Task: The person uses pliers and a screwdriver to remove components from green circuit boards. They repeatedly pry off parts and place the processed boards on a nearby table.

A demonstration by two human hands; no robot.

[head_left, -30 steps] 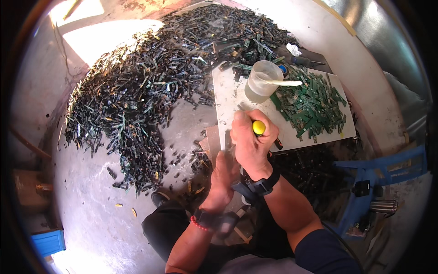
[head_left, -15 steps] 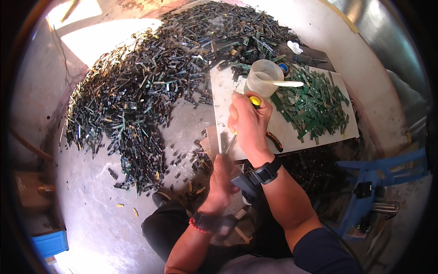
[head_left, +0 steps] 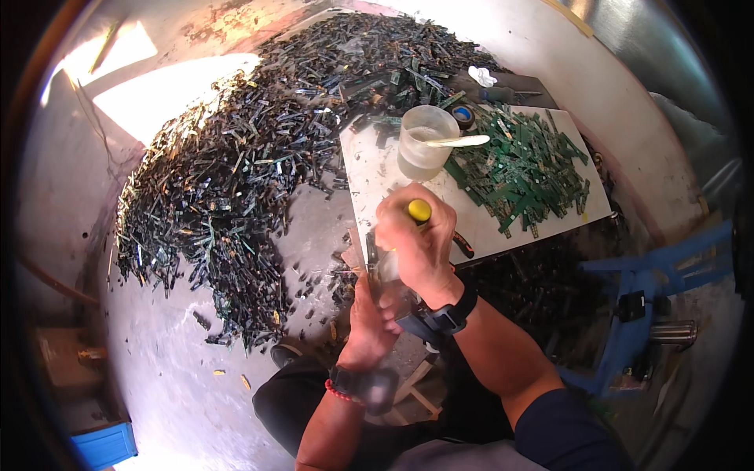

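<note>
My right hand (head_left: pixel 424 255) is closed around the yellow-ended handle of a screwdriver (head_left: pixel 419 209), whose handle end points up at me. Its shaft is hidden below the fist. Just below and to the left, my left hand (head_left: pixel 369 326) grips a narrow dark strip (head_left: pixel 371 250) that sticks up past the thumb. The right fist is close beside this strip; whether the tool tip touches it, I cannot tell. A pair of pliers (head_left: pixel 463 246) with orange and black handles lies partly hidden behind my right hand.
A white board (head_left: pixel 365 169) bears a translucent cup (head_left: pixel 424 161) with a pale stick (head_left: pixel 459 141) across it, a heap of green circuit boards (head_left: pixel 526 169) and a tape roll (head_left: pixel 463 116). A large pile of dark strips (head_left: pixel 212 173) covers the floor. A blue stool (head_left: pixel 628 279) stands right.
My right fist has come down closer to my left hand, and the screwdriver now stands more upright, its shaft no longer showing. The whole view has shifted slightly.
</note>
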